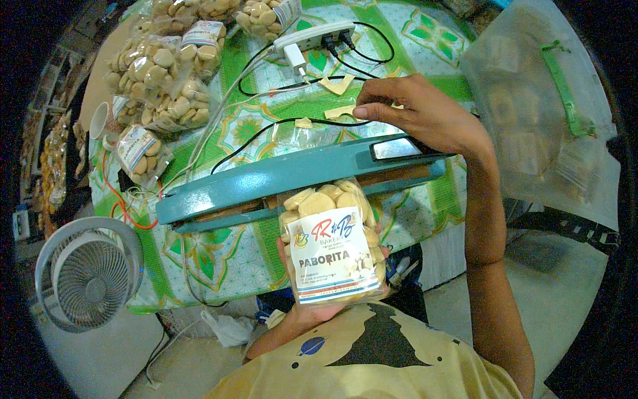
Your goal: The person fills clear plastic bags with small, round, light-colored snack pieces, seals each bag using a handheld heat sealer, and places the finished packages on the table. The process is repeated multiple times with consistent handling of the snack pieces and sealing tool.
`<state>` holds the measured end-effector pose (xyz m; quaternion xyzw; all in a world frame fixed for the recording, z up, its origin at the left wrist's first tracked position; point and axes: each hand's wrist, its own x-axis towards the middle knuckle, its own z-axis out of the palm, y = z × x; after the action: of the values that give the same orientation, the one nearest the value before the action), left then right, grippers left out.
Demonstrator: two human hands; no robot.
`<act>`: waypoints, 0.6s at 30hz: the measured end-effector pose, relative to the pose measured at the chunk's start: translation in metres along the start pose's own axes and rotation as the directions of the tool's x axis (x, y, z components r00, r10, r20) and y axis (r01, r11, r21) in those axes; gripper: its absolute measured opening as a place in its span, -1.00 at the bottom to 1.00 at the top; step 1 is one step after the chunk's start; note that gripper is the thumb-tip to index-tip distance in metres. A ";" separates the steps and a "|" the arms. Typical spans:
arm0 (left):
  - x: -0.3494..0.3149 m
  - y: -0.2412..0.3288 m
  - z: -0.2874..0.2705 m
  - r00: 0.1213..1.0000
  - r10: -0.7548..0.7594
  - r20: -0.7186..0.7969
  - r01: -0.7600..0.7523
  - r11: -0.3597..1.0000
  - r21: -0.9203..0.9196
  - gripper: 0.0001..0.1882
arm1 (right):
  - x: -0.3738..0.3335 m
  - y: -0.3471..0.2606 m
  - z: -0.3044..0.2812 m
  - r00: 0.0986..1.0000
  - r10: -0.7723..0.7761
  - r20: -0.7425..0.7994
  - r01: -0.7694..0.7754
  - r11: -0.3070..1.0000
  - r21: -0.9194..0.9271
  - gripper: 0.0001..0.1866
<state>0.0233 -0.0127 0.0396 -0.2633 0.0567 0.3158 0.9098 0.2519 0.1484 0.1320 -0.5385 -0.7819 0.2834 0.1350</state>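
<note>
A clear bag of round pale cookies (332, 203) with a white printed label stands before me, and my left hand (319, 312) cups it from below and behind. Its upper end runs into the slot of a long teal heat sealer (266, 176), and clear plastic shows past the sealer's far side. My right hand (415, 110) hovers over the sealer's right end, beyond its shiny plate. Its thumb and forefinger are closed together beside a yellow scrap (340, 113); whether they hold something is hidden.
Filled cookie bags (163, 73) pile up at the back left, near a white cup (101, 121). A white power strip (316, 36) with plugs and cables lies at the back. A round fan (90, 272) stands left. A translucent green-handled bag (518, 100) stands right.
</note>
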 end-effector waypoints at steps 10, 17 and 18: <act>-0.001 0.000 -0.002 1.000 0.018 -0.023 -0.017 0.999 0.048 0.23 | -0.002 0.003 -0.001 0.999 0.002 0.043 -0.001 1.000 -0.025 -0.63; 0.000 0.002 0.007 0.998 0.038 -0.059 -0.034 0.998 0.061 0.18 | -0.004 0.002 0.000 0.999 0.052 0.000 -0.052 0.996 -0.066 -0.60; 0.002 0.002 0.007 0.999 0.030 -0.012 -0.029 0.998 0.057 0.17 | -0.004 0.002 0.000 0.998 0.055 -0.005 -0.055 0.995 -0.088 -0.60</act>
<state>0.0230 -0.0068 0.0444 -0.2386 0.0751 0.3257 0.9118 0.2552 0.1454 0.1312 -0.5656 -0.7785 0.2514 0.1041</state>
